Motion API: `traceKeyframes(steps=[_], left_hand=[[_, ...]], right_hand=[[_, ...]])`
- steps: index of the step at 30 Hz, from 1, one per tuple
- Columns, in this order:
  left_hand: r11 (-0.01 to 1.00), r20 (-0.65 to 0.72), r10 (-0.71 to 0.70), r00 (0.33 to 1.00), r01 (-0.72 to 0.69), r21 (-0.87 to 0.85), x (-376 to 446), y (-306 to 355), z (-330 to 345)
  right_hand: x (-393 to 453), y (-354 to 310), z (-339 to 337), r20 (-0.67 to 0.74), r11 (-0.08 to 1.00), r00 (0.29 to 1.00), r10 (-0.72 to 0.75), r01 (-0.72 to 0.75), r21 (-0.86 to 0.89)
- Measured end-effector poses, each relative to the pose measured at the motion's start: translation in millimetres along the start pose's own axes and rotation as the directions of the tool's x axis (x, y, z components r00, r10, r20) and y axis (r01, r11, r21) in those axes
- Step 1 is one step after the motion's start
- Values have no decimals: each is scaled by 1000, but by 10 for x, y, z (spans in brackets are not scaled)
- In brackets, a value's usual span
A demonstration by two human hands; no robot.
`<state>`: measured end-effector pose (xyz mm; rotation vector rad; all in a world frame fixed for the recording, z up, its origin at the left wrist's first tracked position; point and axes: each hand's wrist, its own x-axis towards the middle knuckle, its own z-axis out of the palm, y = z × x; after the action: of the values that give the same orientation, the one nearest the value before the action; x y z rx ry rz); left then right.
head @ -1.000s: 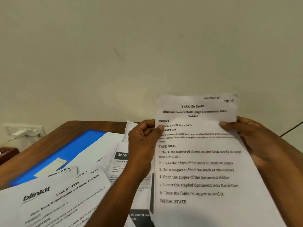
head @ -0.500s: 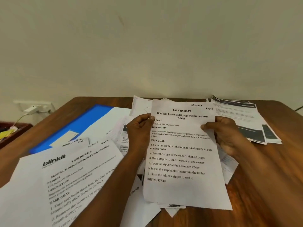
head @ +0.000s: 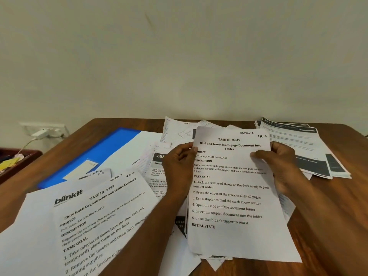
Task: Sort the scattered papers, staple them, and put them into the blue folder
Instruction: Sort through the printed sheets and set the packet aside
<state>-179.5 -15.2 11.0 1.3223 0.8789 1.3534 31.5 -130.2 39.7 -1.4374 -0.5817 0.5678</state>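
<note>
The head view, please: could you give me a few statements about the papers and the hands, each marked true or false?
1. Both hands hold the sheet headed TASK ID: 3649, the left hand at one edge and the right hand at the other. True.
2. The blue folder lies right of that sheet. False: it lies left, partly under papers.
3. The blinkit sheet lies on the table. True.
4. A stapler sits on the blue folder. False: no stapler shows.

The sheet, pinched by both hands, has dropped from wall height onto the scattered papers on the surface.
</note>
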Motion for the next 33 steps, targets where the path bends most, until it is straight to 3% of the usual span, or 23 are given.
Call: traceKeyframes(steps=[7, 33], left_hand=[[1000, 27, 14, 1000, -14, -19, -54, 26, 23], [994, -7, 3, 1000, -4, -110, -61, 62, 39]], right_hand=[[38, 39, -6, -77, 996, 993, -90, 88, -27], [67, -7, -2, -112, 971, 988, -105, 127, 204]])
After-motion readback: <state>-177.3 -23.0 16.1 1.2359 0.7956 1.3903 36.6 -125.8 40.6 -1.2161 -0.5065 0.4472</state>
